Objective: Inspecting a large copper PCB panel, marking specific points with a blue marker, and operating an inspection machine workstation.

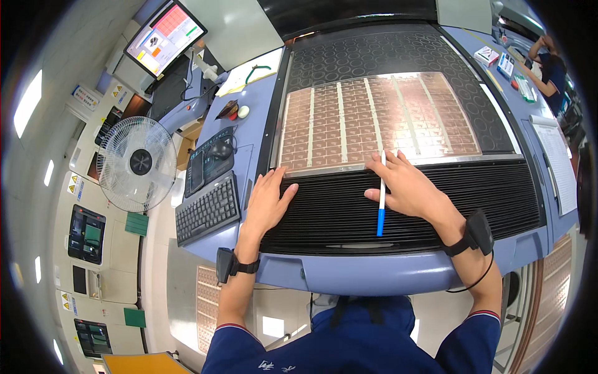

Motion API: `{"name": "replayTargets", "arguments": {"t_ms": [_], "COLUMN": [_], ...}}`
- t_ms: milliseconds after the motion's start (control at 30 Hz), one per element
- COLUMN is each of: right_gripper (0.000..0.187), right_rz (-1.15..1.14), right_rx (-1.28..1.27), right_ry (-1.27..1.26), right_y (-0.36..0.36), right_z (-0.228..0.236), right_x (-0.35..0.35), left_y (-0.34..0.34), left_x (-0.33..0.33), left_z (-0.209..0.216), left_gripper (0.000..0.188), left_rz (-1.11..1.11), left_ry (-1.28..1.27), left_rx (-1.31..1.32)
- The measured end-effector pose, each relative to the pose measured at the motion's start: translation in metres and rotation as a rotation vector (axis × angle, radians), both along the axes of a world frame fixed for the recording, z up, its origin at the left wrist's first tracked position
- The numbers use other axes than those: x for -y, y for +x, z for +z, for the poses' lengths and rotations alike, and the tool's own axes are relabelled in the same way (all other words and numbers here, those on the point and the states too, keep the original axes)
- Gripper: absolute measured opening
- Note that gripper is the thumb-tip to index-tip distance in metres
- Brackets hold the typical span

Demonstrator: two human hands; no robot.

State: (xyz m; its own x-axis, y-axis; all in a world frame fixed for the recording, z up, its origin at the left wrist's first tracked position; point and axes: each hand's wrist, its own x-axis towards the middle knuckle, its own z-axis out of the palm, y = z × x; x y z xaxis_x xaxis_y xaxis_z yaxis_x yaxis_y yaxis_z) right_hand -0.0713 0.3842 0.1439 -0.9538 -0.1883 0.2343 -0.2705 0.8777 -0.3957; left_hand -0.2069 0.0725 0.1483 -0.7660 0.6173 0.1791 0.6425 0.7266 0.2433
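Note:
A copper-coloured circuit board panel (357, 118), printed with rows of small repeated units and pale strips, lies flat on the dark machine bed. My left hand (266, 201) rests at its near left corner, fingers stretched out and holding nothing. Near the middle of the panel's front edge, my right hand (408, 187) has its fingertips on the panel. Between its fingers sits a white marker pen (382, 201) with a blue end pointing toward me. Below both hands spreads a black ribbed cover (330, 215). A black strap with a small box circles each wrist.
Left of the bed are a keyboard (207, 209), a mouse (220, 148) and a green-handled tool (256, 71) on paper. A fan (142, 163) and a monitor (165, 37) stand beyond. Written sheets (554, 159) lie at the right; another person (551, 71) sits farther off.

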Motion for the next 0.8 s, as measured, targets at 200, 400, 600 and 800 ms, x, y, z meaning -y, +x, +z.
{"name": "replayTargets", "arguments": {"t_ms": [200, 400, 600, 800], "right_gripper": [0.063, 0.063, 0.062, 0.063], "right_rz": [-0.022, 0.007, 0.012, 0.021], "right_rx": [-0.005, -0.006, 0.006, -0.037], "right_ry": [0.040, 0.000, -0.009, 0.063], "right_y": [0.000, -0.008, -0.004, 0.002], "right_z": [0.002, 0.002, -0.006, -0.006], "right_x": [0.009, 0.015, 0.005, 0.007], "left_y": [-0.007, -0.008, 0.039, 0.035], "left_x": [0.006, 0.020, 0.066, 0.189], "left_z": [-0.006, -0.001, 0.025, -0.008], "left_gripper": [0.054, 0.050, 0.044, 0.039], "left_rz": [0.029, 0.030, 0.235, 0.751], "left_ry": [0.065, 0.111, 0.357, 0.055], "left_rx": [-0.003, -0.007, -0.144, -0.424]}}
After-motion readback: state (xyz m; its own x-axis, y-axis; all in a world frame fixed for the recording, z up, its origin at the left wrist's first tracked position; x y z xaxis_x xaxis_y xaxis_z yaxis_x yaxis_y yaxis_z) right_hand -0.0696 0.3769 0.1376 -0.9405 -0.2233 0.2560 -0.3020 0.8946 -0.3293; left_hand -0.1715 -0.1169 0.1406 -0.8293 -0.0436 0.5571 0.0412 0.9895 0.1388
